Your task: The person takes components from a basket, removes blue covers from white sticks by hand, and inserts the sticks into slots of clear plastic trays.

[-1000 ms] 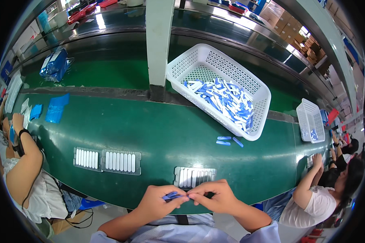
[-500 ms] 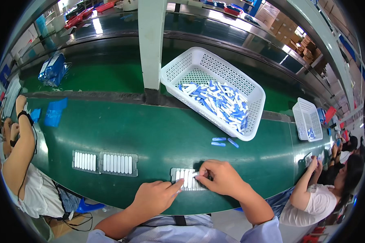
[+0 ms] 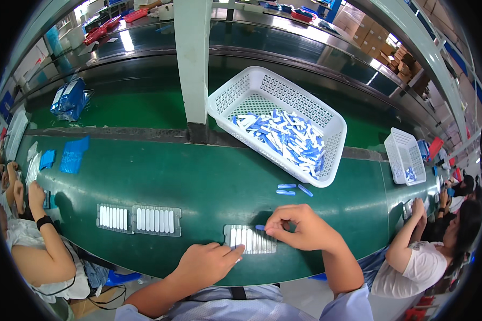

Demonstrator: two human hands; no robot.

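Note:
A clear plastic tray [image 3: 250,241] with several slim white strips in a row lies before me on the green table. My left hand [image 3: 206,264] is at its near left corner, fingers curled and index fingertip at the strips; a bit of blue shows by the fingertips, but what they hold is hidden. Above the tray's far right part, my right hand [image 3: 300,229] pinches a slim blue strip [image 3: 260,227] between thumb and fingers. Two more clear trays, a left one [image 3: 114,218] and a right one [image 3: 156,220], stand side by side to the left, filled with white strips.
A white perforated basket [image 3: 334,155] of loose blue and white strips stands beyond my hands, by a pale post [image 3: 194,69]. Several loose blue strips [image 3: 286,192] lie before it. Blue packets [image 3: 75,154] are at the far left. Co-workers sit on both sides.
My right hand has lifted slightly off the tray, and a blue strip now shows in its fingers. My left hand stays by the tray. The left co-worker's arm has moved lower.

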